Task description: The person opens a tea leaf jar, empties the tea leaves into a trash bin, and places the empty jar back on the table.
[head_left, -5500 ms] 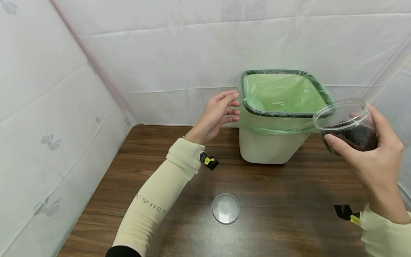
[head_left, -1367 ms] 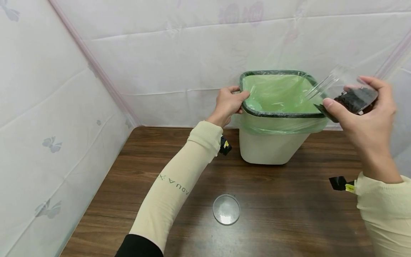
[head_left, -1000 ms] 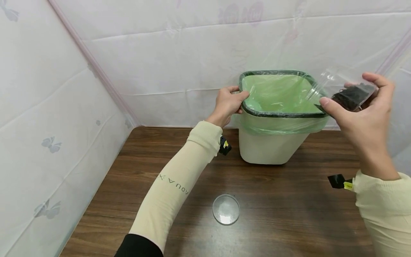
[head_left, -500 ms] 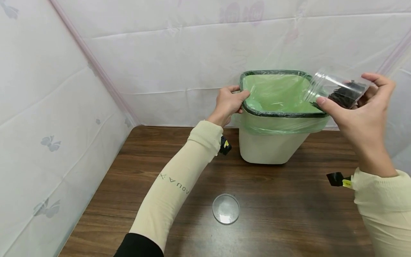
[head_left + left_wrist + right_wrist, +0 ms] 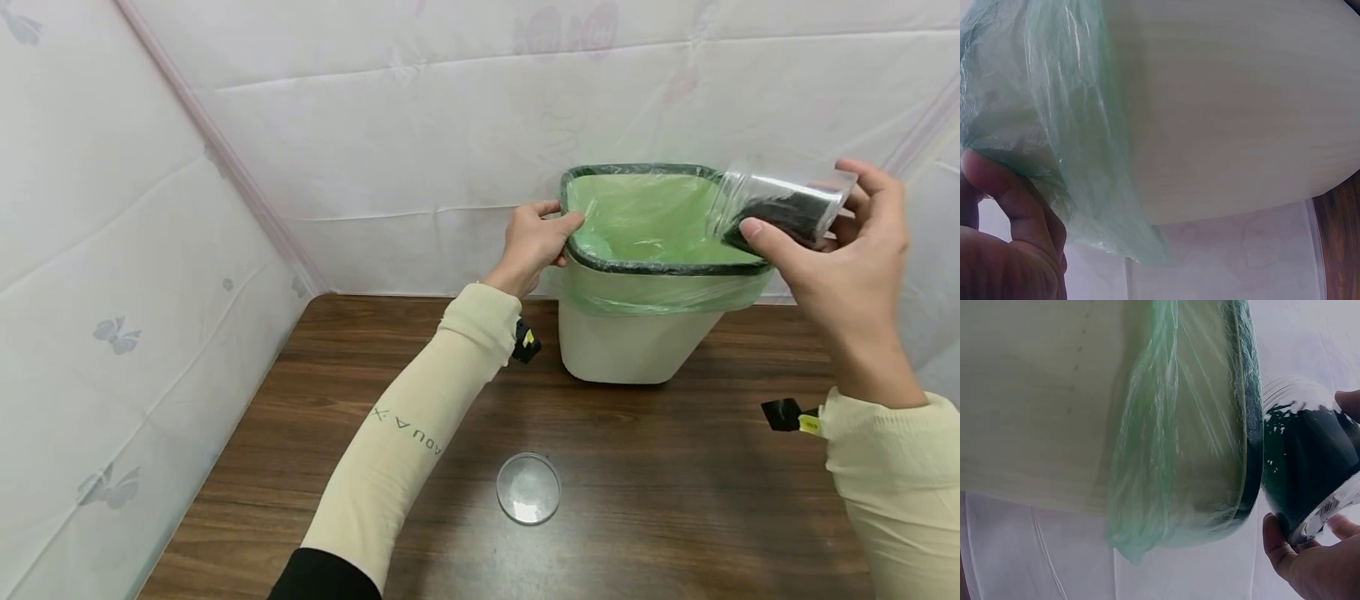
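My right hand [image 5: 855,258] grips a clear plastic jar [image 5: 787,187], tipped on its side above the right rim of a waste bin [image 5: 615,350]. Its mouth points left over the bin's opening. Dark, loose shreds [image 5: 795,212] lie along the jar's lower side, and the right wrist view shows this dark mass [image 5: 1310,456] close to the rim. My left hand [image 5: 531,242] pinches the bin's left rim, thumb on top and fingers outside. A green bin liner [image 5: 652,208] covers the rim and hangs over the outside; the left wrist view shows the liner [image 5: 1079,112] beside my fingers.
A round clear lid [image 5: 528,489] lies on the brown wooden table [image 5: 637,517] in front of the bin. Pale sheeting [image 5: 420,125] forms walls behind and at both sides, with the bin close to the back one.
My left hand has moved onto the bin's rim and taken hold. My right hand has carried the jar up and left from nearly upright, tipping it; the dark shreds have slid towards its mouth.
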The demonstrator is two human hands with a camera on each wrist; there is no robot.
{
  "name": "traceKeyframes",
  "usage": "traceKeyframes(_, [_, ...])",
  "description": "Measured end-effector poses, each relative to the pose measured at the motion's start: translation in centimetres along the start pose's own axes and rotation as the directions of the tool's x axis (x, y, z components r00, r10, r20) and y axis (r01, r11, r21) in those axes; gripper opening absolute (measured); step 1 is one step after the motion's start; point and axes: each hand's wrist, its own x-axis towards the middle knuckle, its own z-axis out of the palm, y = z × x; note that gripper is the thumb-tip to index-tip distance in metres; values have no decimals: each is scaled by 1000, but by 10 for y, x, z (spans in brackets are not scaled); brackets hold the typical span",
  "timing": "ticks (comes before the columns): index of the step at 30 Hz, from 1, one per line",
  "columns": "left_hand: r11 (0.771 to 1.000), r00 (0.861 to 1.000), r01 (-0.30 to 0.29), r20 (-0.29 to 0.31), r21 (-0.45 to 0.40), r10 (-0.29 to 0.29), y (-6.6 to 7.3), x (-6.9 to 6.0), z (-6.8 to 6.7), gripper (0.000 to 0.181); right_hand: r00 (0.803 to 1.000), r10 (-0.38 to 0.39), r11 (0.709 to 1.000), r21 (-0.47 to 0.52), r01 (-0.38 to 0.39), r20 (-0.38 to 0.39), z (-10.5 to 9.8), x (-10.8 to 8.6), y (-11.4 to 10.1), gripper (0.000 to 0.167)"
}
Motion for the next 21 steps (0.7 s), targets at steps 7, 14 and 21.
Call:
traceKeyframes(7, [1000, 1000, 3, 5, -1, -3, 0, -1, -1, 51, 1000, 20, 1000, 21, -20, 3, 1, 1, -1, 81])
traceKeyframes(14, [1000, 1000, -3, 13, 0, 3, -1, -1, -2, 51, 1000, 7, 1000, 15, -7, 0, 3, 2, 0, 81])
traceKeyframes(21, [1000, 1000, -1, 8, -2, 1, -1, -1, -1, 51, 1000, -23, 1000, -15, 23, 8, 3, 1, 0, 82])
